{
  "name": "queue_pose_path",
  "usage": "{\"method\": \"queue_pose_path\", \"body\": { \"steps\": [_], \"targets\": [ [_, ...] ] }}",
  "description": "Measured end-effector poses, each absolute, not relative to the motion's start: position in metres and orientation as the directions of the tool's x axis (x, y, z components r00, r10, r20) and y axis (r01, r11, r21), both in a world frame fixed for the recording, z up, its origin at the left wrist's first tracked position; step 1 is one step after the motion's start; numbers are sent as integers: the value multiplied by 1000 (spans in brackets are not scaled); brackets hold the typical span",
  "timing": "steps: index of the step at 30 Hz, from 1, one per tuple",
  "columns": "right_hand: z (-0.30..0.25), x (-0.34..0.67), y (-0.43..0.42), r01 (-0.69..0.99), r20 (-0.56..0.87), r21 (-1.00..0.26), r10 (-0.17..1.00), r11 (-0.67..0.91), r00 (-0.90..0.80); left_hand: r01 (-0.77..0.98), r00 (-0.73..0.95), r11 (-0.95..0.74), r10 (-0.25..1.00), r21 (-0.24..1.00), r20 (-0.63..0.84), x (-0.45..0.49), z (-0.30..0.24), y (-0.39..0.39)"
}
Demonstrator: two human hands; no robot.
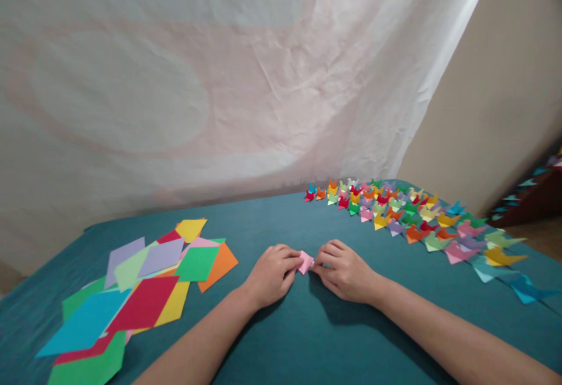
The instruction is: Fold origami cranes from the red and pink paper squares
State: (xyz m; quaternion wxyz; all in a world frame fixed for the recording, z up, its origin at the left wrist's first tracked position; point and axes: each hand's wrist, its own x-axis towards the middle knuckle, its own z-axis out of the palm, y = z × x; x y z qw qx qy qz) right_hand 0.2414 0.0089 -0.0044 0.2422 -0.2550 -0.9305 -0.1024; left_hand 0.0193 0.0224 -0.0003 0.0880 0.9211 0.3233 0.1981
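Observation:
A small folded pink paper (pixel 305 262) lies at the middle of the teal table cover (pixel 281 221). My left hand (pixel 271 274) rests on the cover with its fingers curled and pinches the paper's left side. My right hand (pixel 345 271) is curled too and pinches the paper's right side. Both forearms reach in from the bottom edge of the view.
A loose pile of coloured paper squares (pixel 140 285) spreads over the left of the cover. Several rows of small folded paper figures (pixel 408 215) in many colours run along the back right. A white sheet (pixel 197 81) hangs behind the table.

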Motion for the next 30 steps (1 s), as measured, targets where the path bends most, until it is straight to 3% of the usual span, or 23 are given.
{"method": "queue_pose_path", "body": {
  "steps": [10, 23, 30],
  "targets": [
    [-8, 241, 11, 539, 477, 95, 437, 837, -762, 563, 713, -776, 630, 285, 307, 19, -1, 22],
    [-11, 242, 12, 569, 484, -29, 509, 822, -711, 532, 685, -765, 641, 363, 346, 20, -2, 22],
    [-8, 242, 11, 562, 465, -33, 510, 827, -724, 530, 661, -743, 664, 408, 349, 20, -1, 22]
  ]
}}
